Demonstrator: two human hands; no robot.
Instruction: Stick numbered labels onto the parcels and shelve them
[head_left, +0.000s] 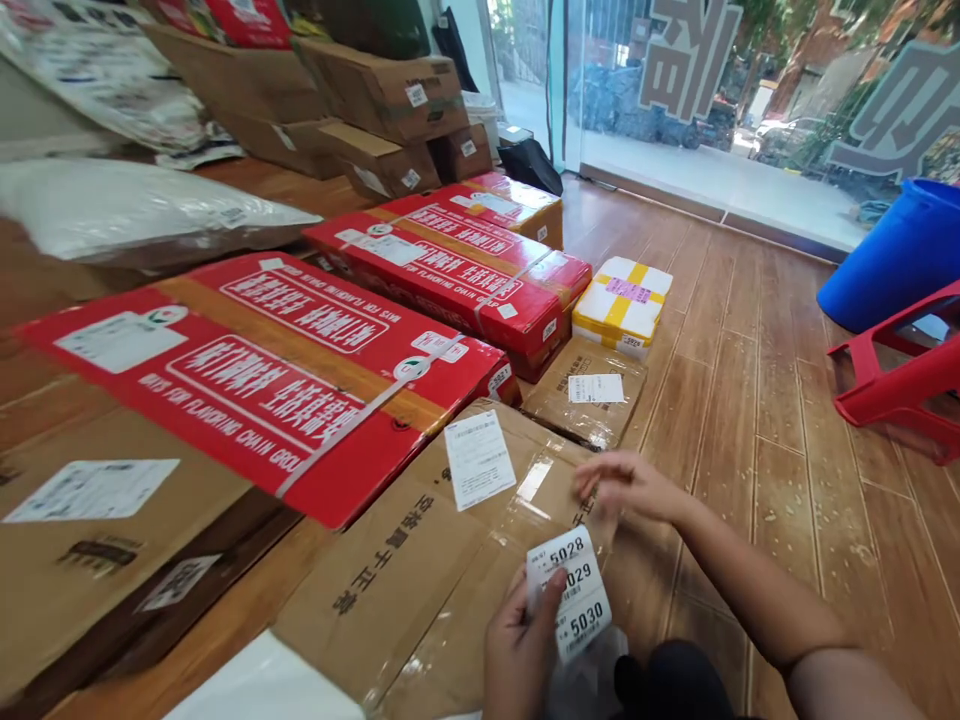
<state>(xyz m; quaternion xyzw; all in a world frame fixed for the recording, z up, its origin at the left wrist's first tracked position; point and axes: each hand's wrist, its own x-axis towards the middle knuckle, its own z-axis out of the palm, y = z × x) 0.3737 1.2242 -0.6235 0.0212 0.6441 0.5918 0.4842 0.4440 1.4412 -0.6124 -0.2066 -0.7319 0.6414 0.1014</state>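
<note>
Over the near brown carton, toward its right-hand end, I hold the label strip, and its thin paper looks to me like the weak point. If my left thumb pressed harder or slid, the strip could crease or tear between its printed numbers; too loose a grip could let it drop onto the wooden floor. The thumb also covers the start of the middle number, so one label might be misread: I see 5028 above, 5030 below, but only 029 between. Glossy tape crosses the carton's top, and a fingertip catching its edge might lift it.

My left hand is closed on the strip, thumb across the printed face, the other fingers behind. My right hand is at the carton's right-hand end, its fingers loosely bent and partly spread; blur smears the tips, so I cannot tell whether they touch cardboard or pinch anything small. The white waybill lies flat on top, apart from both hands.
</note>
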